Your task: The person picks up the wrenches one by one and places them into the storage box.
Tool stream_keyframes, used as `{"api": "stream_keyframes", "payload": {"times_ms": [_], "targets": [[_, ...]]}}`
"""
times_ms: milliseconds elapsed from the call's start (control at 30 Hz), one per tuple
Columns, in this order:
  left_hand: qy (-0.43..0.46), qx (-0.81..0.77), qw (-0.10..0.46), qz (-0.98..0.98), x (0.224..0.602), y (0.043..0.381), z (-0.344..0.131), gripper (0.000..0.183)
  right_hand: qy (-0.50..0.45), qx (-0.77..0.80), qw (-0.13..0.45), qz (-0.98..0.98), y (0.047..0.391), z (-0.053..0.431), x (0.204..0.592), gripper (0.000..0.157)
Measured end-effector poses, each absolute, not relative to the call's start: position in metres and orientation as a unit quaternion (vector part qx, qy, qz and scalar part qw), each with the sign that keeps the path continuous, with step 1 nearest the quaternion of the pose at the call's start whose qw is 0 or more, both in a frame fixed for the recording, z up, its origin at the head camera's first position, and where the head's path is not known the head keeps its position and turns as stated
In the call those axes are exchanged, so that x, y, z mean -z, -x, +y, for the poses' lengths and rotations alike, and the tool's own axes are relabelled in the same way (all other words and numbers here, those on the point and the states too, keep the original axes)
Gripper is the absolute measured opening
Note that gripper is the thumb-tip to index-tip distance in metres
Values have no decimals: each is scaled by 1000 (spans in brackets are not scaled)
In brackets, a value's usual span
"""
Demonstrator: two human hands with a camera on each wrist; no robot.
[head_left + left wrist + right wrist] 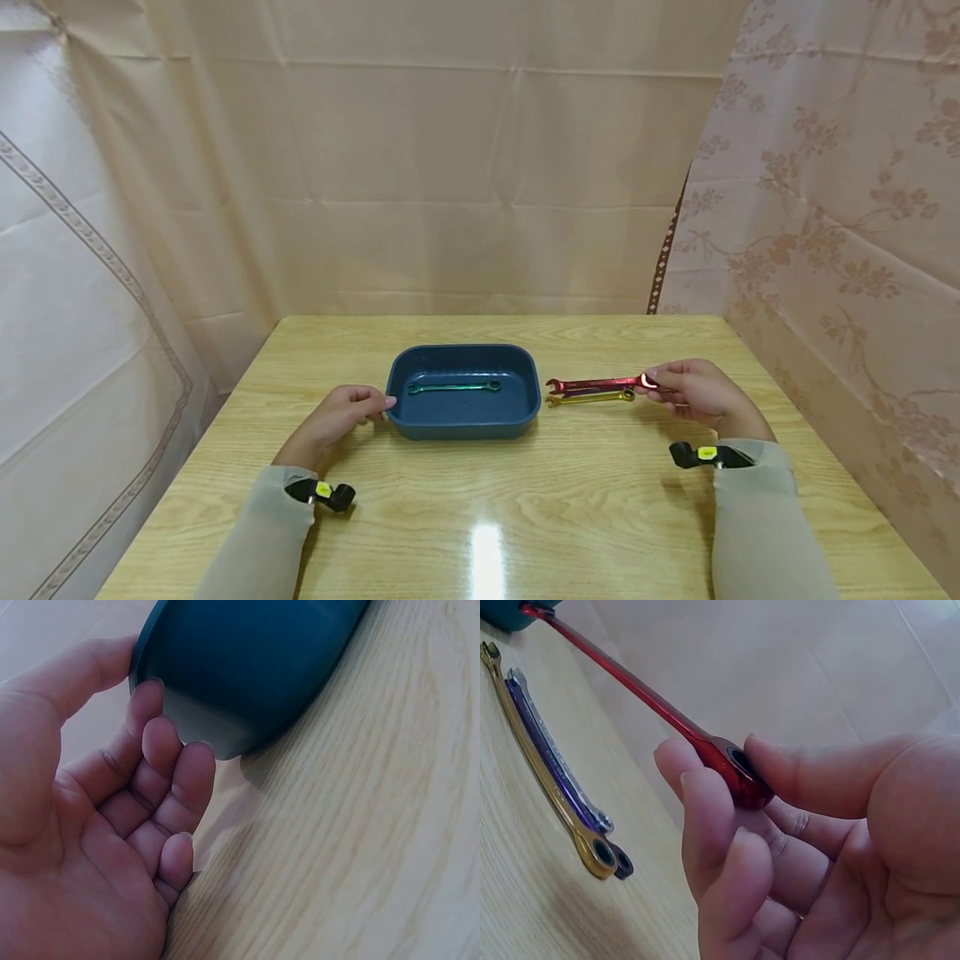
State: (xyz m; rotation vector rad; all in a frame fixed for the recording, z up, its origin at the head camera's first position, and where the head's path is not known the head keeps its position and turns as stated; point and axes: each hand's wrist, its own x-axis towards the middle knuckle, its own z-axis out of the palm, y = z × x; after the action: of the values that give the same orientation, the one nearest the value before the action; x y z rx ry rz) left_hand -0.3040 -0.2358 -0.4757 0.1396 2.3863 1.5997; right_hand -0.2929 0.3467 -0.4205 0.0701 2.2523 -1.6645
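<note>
A dark blue rectangular bin (465, 432) stands on the table, and a green wrench (453, 387) lies inside it. My left hand (348, 414) holds the bin's left rim, thumb at the edge and curled fingers against the wall (225, 675). My right hand (701, 392) pinches a red wrench (600, 384) by its ring end, between thumb and fingers. The red wrench is raised off the table, its open end pointing left at the bin. Beneath it lie a yellow wrench (546, 769), a purple wrench (551, 754) and a silver wrench (566, 761), side by side.
The light wood table (420, 517) ends at a beige curtain (465, 167) behind. A white patterned cloth (855, 208) hangs on the right and another cloth (67, 333) on the left. Each wrist wears a small black camera (341, 497).
</note>
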Motion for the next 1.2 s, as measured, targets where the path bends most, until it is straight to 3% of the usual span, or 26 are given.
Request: {"api": "stream_keyframes", "payload": {"times_ms": [1200], "targets": [[-32,-551,124,825,482,306,-234,33,-2,623,153,767,295,328,408,49]]}}
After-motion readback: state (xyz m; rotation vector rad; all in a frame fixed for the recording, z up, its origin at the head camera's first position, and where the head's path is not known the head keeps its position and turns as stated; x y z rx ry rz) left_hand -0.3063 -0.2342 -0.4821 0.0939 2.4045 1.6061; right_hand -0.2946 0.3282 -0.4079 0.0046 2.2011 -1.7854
